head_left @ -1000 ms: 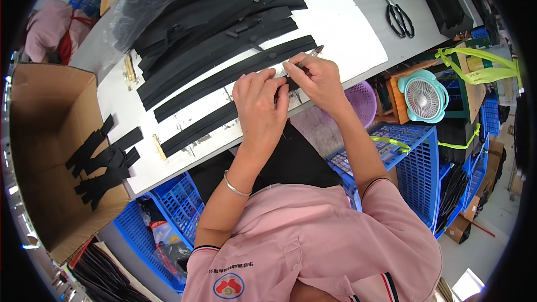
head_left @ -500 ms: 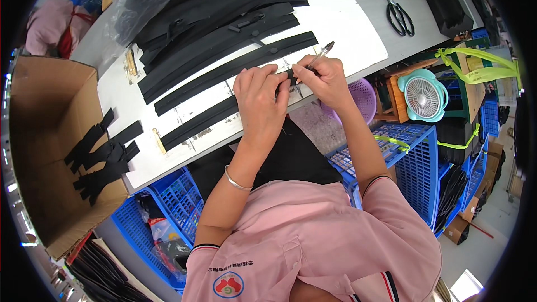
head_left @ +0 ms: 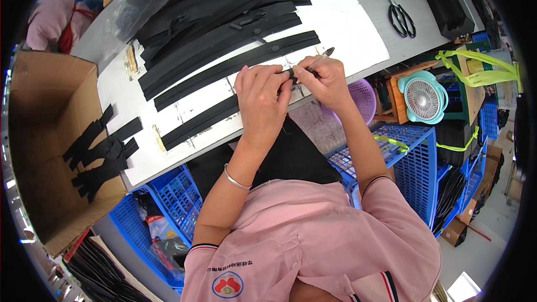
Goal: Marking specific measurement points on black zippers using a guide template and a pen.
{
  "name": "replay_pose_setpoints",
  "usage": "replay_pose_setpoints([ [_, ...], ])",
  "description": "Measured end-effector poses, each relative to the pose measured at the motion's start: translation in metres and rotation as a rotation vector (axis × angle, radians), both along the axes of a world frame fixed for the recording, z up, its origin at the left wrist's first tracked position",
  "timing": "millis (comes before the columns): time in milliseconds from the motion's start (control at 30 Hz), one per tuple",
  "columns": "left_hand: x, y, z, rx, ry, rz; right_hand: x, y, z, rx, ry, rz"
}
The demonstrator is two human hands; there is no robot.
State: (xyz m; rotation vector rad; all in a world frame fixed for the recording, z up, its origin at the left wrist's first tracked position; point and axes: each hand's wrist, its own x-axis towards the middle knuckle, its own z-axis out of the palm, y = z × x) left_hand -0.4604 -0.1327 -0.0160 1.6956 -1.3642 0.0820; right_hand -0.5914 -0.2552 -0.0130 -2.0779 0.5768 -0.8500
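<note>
1. Centre of frame: the left hand (head_left: 262, 98) presses flat, fingers together, on the near end of a long black strip (head_left: 198, 123) lying at the front edge of the white table (head_left: 358, 28).
2. Just right of it, the right hand (head_left: 324, 81) pinches a pen (head_left: 320, 59) between narrowed fingers, tip down at the strip end, which the hands mostly hide.
3. Upper centre: more black strips (head_left: 224, 28) lie stacked; scissors (head_left: 400, 14) sit upper right; a cardboard box (head_left: 50, 145) with short black pieces stands at left.
4. Risk, as a judgement: the strip end lies near the table edge, so if the left hand's pressure eases, it may shift under the pen and the mark may land off place.
5. Against the frame half a second earlier, both hands sit in nearly the same spot; the pen leans slightly further right.
</note>
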Motion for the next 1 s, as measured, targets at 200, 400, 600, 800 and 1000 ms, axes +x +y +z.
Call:
replay_pose_setpoints([
  [200,0.001,0.0,0.0,0.013,0.021,-0.004,0.001,0.0,0.0,-0.048,0.005,-0.013],
  [400,0.0,0.001,0.001,0.014,0.036,-0.006,-0.001,0.0,-0.001,-0.036,0.021,0.0],
  [600,0.001,0.005,0.001,0.037,0.039,-0.013,-0.003,0.003,0.001,0.249,-0.116,-0.048],
  [800,0.014,0.045,0.013,0.241,-0.15,0.115,-0.01,-0.003,-0.013,0.497,-0.501,-0.11],
  [1000,0.074,0.025,0.008,0.414,-0.227,0.115,-0.01,-0.001,-0.013,0.459,-0.487,-0.225],
])
